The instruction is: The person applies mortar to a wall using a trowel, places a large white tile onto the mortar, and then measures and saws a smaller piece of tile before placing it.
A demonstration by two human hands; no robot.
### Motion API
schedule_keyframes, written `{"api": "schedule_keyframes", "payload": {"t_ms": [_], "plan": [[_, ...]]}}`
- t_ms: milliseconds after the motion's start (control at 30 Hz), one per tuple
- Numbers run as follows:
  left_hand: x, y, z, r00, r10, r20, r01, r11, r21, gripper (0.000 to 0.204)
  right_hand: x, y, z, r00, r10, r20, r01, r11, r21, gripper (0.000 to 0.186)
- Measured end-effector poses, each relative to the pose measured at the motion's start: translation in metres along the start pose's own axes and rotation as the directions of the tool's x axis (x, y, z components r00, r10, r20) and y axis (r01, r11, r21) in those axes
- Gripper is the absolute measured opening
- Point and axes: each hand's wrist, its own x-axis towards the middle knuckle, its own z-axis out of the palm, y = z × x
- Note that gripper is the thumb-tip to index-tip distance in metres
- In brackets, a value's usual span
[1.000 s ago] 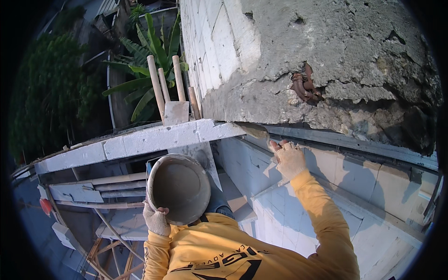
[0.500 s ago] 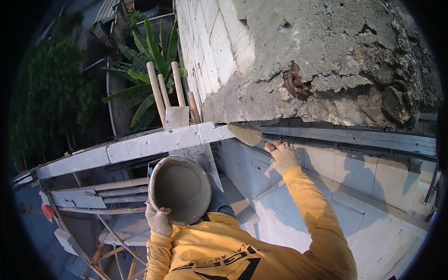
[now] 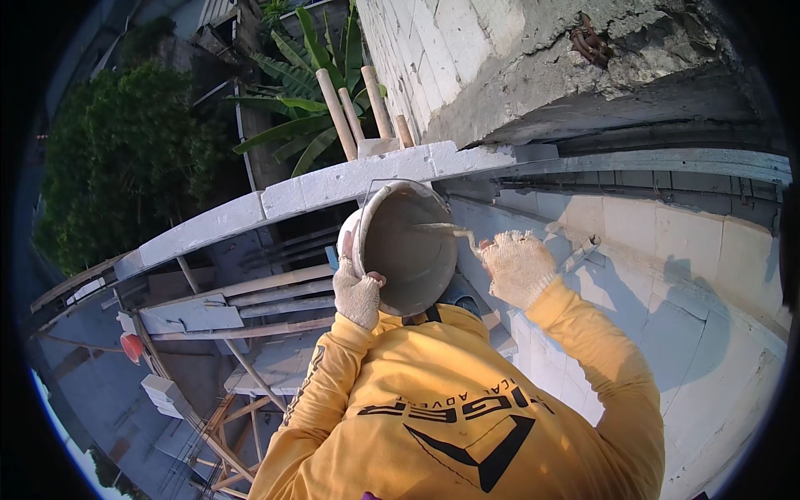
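So the left hand [image 3: 358, 293] has the bucket [image 3: 377, 200] by its rim, on the left side. The fingers [image 3: 347, 244] reach up along the outside and the thumb hooks over the edge, so it's a proper pinch on the wall. Can't tell how tightly the ones tucked behind are pressed together.

Right hand [image 3: 518, 265] is just past the far side of the bucket, fingers curled in and closed around the trowel [image 3: 442, 227]. Only a bit of the fingertips shows, so no idea exactly how they wrap the grip. The thin bent neck runs left from there over the rim and into the bucket, and I can't make out the blade in there. Both hands are in off-white knit gloves with bare fingertips poking out.

Bucket's right in front of the chest, between the two hands, tipped so you look into its grey inside. Can't see whether anything props it up. Its top edge sits just beside the row of white blocks [image 3: 317, 187], at least from this angle.

Beyond that there's rough concrete [image 3: 517, 92] at upper right, some poles [image 3: 337, 117] sticking up past the blocks, and a leafy plant behind those.
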Motion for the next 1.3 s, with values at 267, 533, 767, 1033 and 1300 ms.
{"api": "schedule_keyframes", "payload": {"t_ms": [267, 533, 767, 1033, 1300], "plan": [[0.0, 0.023, 0.01, 0.987, 0.109, 0.118, -0.104, 0.993, -0.047, 0.076, 0.013, -0.029, 0.027, 0.968, -0.074, 0.241, -0.025, 0.923, 0.384, 0.037], [0.03, -0.005, 0.003, 0.992, 0.006, 0.129, 0.033, 0.954, -0.297, 0.068, -0.034, -0.025, 0.045, 0.961, 0.092, 0.261, -0.268, 0.064, 0.961, 0.04], [0.037, -0.001, 0.001, 0.986, -0.008, 0.168, 0.061, 0.949, -0.309, 0.063, -0.027, -0.048, 0.062, 0.824, 0.51, 0.248, 0.07, -0.525, 0.848, 0.04], [0.023, -0.008, -0.03, 0.991, -0.034, 0.131, 0.063, 0.973, -0.221, 0.065, 0.13, -0.03, 0.16, 0.771, 0.624, 0.125, 0.634, -0.771, -0.065, 0.035], [-0.007, 0.02, -0.053, 1.0, 0.006, -0.011, -0.008, 0.977, -0.213, 0.07, 0.202, -0.005, 0.026, 0.437, 0.82, 0.37, 0.606, -0.572, 0.553, 0.02]]}}
